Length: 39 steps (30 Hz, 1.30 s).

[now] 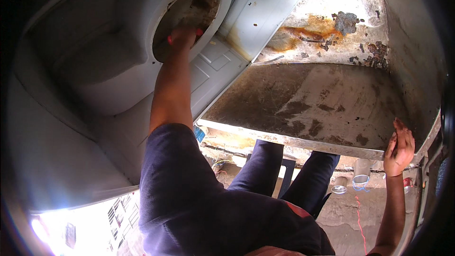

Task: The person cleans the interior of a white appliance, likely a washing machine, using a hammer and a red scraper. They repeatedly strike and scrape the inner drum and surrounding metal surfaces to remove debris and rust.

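Observation:
My left hand reaches through the oval opening of a pale grey moulded shell. It is blurred and in shade. Red bits show on both sides of it; whether they belong to a tool or a band is unclear, and the fingertips are hidden. Over on the right, my right hand rests on the front edge of a stained metal tray with raised walls. Its fingers lie fairly close together, pointing up along the tray's inner side, and nothing shows in its grasp.
Rust stains and dark flakes mark the bright back surface. The shell's straight edge overlaps the tray. Below the tray are pipe stubs, a blue wire loop and a red cord on the floor. My legs extend under the tray.

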{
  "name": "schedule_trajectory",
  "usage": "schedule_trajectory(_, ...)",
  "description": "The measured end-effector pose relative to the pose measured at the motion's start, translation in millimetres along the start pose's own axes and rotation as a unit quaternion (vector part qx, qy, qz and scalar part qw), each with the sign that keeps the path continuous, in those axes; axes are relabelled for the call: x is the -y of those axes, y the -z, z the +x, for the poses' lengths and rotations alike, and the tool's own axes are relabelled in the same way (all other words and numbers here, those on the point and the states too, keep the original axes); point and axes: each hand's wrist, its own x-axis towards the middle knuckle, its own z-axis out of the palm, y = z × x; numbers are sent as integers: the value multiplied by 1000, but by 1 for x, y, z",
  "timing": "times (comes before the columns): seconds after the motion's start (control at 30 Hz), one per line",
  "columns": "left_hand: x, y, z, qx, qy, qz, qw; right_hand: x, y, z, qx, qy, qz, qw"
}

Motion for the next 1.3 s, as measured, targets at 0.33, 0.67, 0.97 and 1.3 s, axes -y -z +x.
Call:
schedule_trajectory(0.33, -36, 5, 27, -142, 13, -119, 983, 2, 3, 1, 17, -14, -12, 1000)
schedule_trajectory(0.67, -67, 23, 63, -373, 34, -415, 829, 6, 7, 6, 30, -17, -6, 999)
schedule_trajectory(0.97, -83, 69, 42, -409, 16, -638, 652, 5, 7, 0, 17, -12, -10, 1000)
schedule_trajectory(1.3, -89, 22, -39, -364, 89, -733, 567, 5, 3, 4, -39, 5, 2, 999)
